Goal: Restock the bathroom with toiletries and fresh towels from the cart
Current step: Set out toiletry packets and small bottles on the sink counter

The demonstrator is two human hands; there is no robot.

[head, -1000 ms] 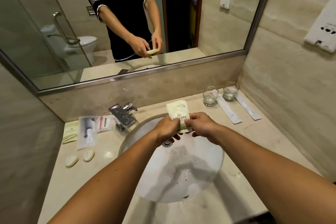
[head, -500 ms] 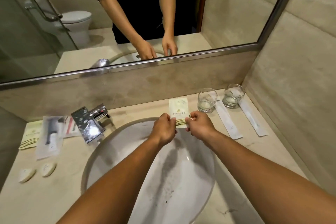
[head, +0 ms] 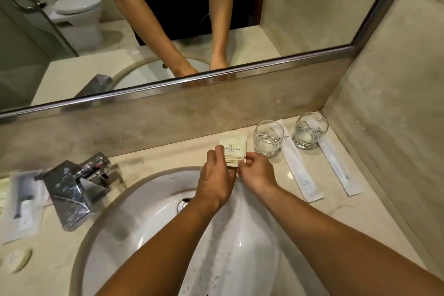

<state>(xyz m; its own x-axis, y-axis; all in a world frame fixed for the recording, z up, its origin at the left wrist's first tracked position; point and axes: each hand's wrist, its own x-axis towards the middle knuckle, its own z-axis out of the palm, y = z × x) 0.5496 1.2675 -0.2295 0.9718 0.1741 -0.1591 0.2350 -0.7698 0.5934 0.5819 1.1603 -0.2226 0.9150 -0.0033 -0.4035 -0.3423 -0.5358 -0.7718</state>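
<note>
A small cream toiletry packet (head: 234, 149) with gold print lies against the counter behind the white sink (head: 153, 223). My left hand (head: 216, 178) pinches its left edge and my right hand (head: 255, 173) pinches its lower right corner. Two clear glasses stand just right of the packet, the nearer glass (head: 268, 138) almost touching it, the farther glass (head: 310, 130) by the wall. Two long white wrapped sachets (head: 298, 170) (head: 340, 170) lie in front of the glasses.
A chrome faucet (head: 74, 190) stands left of the sink. Further left on the marble counter (head: 149, 161) lie a clear packet with a dark razor (head: 22, 202) and a round soap (head: 18, 258). The mirror (head: 300, 7) reflects a toilet and my arms. A tiled wall closes the right side.
Both hands have carried the packet forward and down toward the counter behind the sink, next to the left glass. The view has tilted down and closer.
</note>
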